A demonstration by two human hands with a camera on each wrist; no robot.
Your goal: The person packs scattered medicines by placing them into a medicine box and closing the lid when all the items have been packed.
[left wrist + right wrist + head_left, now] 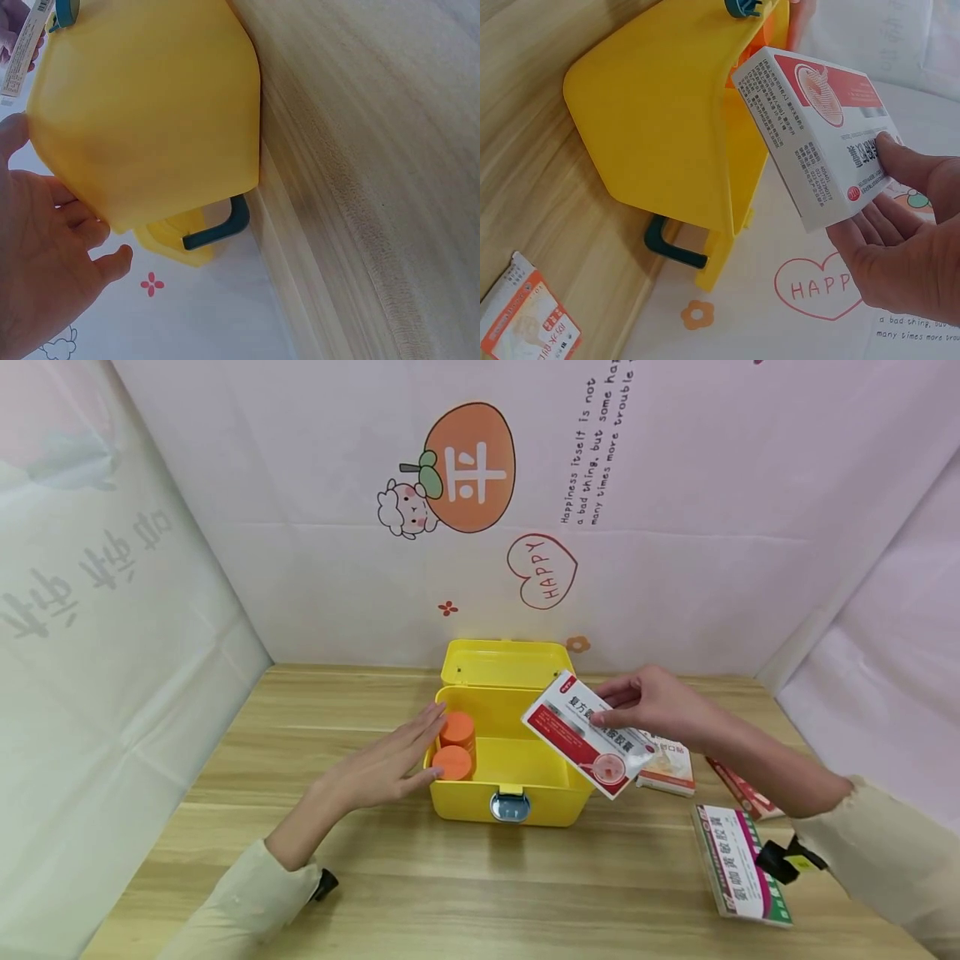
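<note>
A yellow lidded box (491,806) stands on the table with its lid (507,663) raised at the back. Inside, at its left end, are two orange-capped containers (453,763). My right hand (660,706) pinches a red-and-white medicine box (577,731) between thumb and fingers, tilted above the right end of the yellow box. The right wrist view shows the printed side of this medicine box (795,150) and the thumb on its face. My left hand (382,768) rests against the yellow box's left rim, fingers extended; the left wrist view shows this hand (56,247) at the rim.
To the right lie a green, white and magenta medicine box (738,864), a red box (742,789) partly under my right forearm, and a white-and-orange packet (667,767). A printed cloth (322,577) hangs behind the wooden table (315,718).
</note>
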